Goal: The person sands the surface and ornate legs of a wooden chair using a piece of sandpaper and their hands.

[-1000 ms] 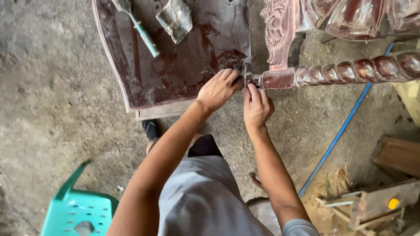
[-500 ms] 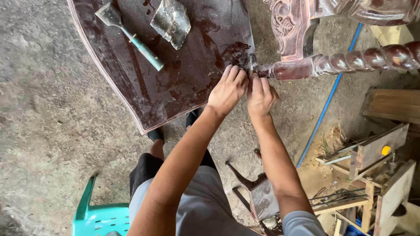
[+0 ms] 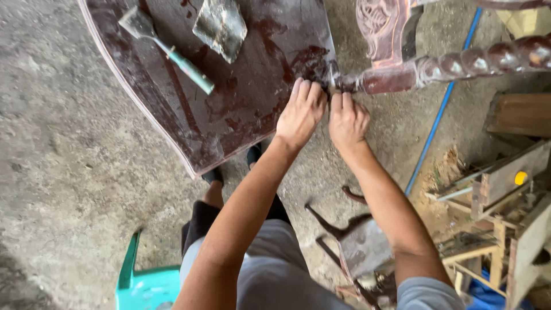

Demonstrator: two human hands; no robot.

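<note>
Dark-red carved wooden rail [image 3: 459, 64] — horizontal, glossy

We see a dark reddish-brown, streaked tabletop [image 3: 241, 97], a matching glossy beaded rail [image 3: 476, 60], a teal-handled scraper [image 3: 172, 54], a turquoise plastic stool [image 3: 143, 281] and a blue hose [image 3: 439, 115].

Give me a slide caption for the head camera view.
Both hands, left hand and right hand, press at the corner of a dark red wooden panel.
</note>
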